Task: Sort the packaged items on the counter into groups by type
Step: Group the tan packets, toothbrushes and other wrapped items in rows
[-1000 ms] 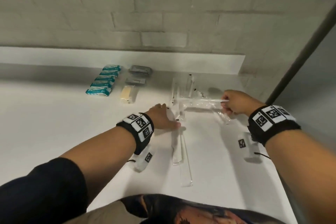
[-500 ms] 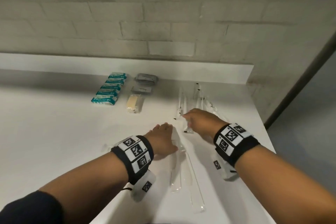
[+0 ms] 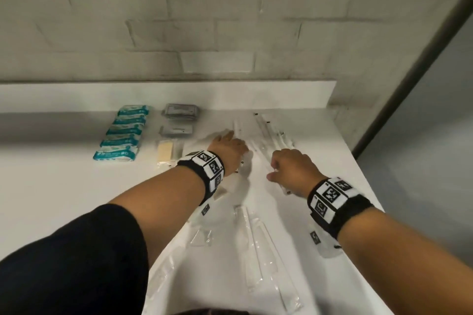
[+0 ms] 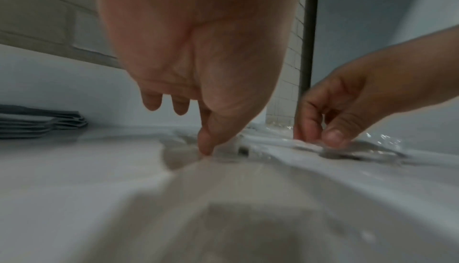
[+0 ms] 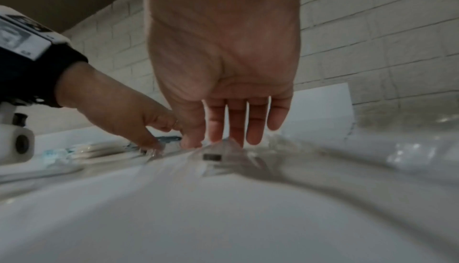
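Note:
Several long clear-wrapped packets lie on the white counter (image 3: 64, 186): one group (image 3: 271, 133) near the back right, others (image 3: 258, 245) near the front. My left hand (image 3: 227, 146) reaches over the counter's middle, fingers pointing down, and its fingertips (image 4: 206, 147) touch a clear wrapper there. To its right, my right hand (image 3: 289, 169) pinches a clear packet (image 5: 213, 155) between thumb and fingers, and the wrapper peaks up under them. The same hand (image 4: 323, 129) shows in the left wrist view, its thumb opposite its fingers on the wrapper.
A row of teal packs (image 3: 122, 133) lies at the back left. Right of it are a grey packet stack (image 3: 180, 111), a single grey packet (image 3: 176, 130) and a yellow item (image 3: 165, 152). A brick wall (image 3: 230, 20) runs behind, and the counter ends at the right.
My right hand brought a clear packet in from the right side, then settled right of my left hand. My left hand reached further toward the back.

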Action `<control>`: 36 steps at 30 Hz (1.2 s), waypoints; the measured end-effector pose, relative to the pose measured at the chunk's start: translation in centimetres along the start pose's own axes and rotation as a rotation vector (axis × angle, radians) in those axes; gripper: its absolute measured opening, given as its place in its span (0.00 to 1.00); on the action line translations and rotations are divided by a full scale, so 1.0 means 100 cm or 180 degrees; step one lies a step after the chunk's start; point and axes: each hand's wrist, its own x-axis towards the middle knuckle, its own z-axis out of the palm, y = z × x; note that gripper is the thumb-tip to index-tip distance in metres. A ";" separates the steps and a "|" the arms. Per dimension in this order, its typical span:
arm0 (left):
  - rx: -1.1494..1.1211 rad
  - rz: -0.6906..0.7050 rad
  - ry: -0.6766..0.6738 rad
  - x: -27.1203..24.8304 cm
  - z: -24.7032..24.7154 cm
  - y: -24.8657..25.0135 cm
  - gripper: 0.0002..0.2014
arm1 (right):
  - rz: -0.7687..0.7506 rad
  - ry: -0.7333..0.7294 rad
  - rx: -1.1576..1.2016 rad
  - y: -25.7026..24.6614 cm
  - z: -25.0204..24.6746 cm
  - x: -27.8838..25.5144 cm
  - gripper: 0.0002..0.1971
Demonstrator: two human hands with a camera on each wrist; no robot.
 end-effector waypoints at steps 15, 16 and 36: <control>-0.1971 -0.0404 0.1050 -0.025 -0.006 -0.011 0.17 | 0.0189 0.1690 0.2206 -0.003 -0.043 0.035 0.08; -0.2210 -0.0505 0.1130 -0.024 -0.008 -0.012 0.17 | 0.0140 0.1608 0.2541 -0.011 -0.045 0.029 0.06; -0.1215 -0.0394 0.0070 -0.045 0.015 -0.014 0.24 | -0.0191 -0.0745 -0.0115 -0.047 -0.011 -0.007 0.15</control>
